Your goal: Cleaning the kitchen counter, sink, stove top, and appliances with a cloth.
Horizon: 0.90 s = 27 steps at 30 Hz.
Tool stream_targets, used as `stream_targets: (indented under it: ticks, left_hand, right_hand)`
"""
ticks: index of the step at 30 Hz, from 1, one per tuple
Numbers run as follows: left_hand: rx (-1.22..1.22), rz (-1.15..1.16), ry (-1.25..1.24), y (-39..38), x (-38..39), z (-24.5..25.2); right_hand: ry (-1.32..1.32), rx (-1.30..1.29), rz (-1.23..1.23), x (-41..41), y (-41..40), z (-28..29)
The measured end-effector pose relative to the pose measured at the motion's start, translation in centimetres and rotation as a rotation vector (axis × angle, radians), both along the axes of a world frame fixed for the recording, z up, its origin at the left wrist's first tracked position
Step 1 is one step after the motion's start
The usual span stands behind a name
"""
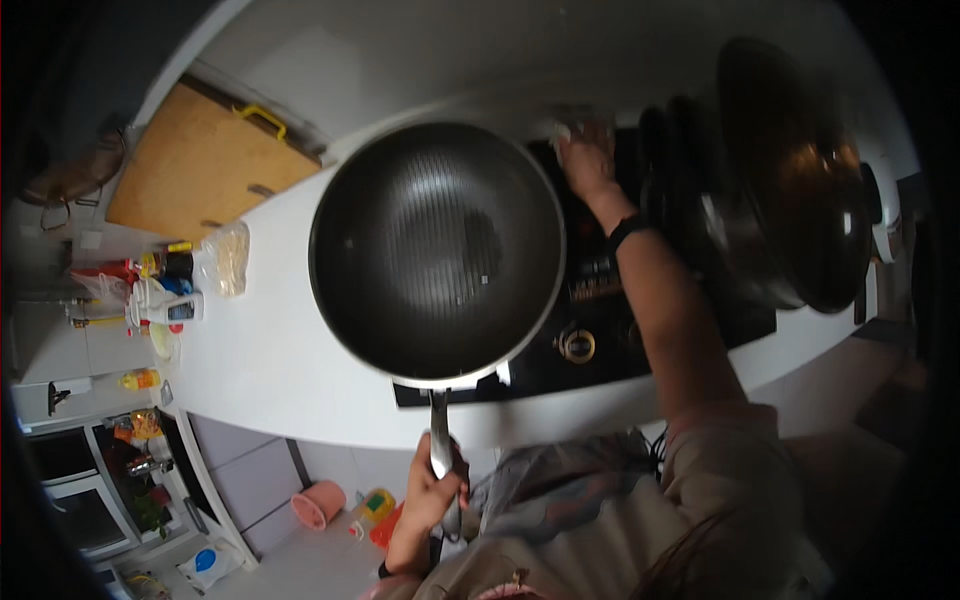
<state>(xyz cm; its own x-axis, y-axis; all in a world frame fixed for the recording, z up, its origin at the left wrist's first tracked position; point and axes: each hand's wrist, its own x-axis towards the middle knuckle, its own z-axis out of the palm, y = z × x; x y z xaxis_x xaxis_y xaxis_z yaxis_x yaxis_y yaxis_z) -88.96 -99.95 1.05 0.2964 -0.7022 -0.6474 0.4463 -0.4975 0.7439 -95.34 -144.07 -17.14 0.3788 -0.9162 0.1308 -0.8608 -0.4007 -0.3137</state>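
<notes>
A dark, ridged wok (pixel 405 247) is held by its metal handle (pixel 439 420), which my left hand (pixel 431 487) grips near the counter's front edge. The wok covers the left part of a black glass hob (pixel 517 386). Beyond it, toward the back of the hob, my right hand (pixel 589 161) presses down on a crumpled whitish cloth or tissue (pixel 561 133), blurred and partly hidden under the fingers. A control knob (pixel 579 346) shows between the wok and my right forearm. Some wet marks glisten inside the wok.
Right of my forearm stands a large pot with a big tilted brown lid (pixel 795 180). A wooden board (pixel 210 161) leans at the back left. Nearby are a bagged food pack (pixel 225 259) and bottles (pixel 165 304). Below are a pink bin (pixel 319 504) and an oil bottle (pixel 377 504).
</notes>
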Motion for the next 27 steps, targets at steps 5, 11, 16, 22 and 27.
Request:
stream_targets:
  ticks: [5, 11, 16, 22, 27]
  left_hand:
    - [-0.084, -0.005, 0.011, -0.4, 0.2, 0.0]
    - [-0.058, -0.026, -0.055, -0.2, 0.5, -0.7]
    - [-0.131, -0.033, -0.030, 0.0, 0.6, -1.1]
    - [-0.161, -0.047, -0.037, -0.9, 0.1, -0.9]
    - [-0.160, -0.024, -0.032, -0.3, 0.3, -1.3]
  right_hand:
    - [0.047, 0.022, 0.120, -3.0, 3.3, -1.1]
    - [0.316, 0.275, 0.381, -6.7, 11.9, 3.3]
    - [0.228, 0.307, 0.536, -9.1, 15.3, 4.7]
    - [0.351, -0.171, 0.173, -7.1, 16.7, -0.9]
    - [0.511, 0.298, 0.551, -3.0, 21.9, 5.0]
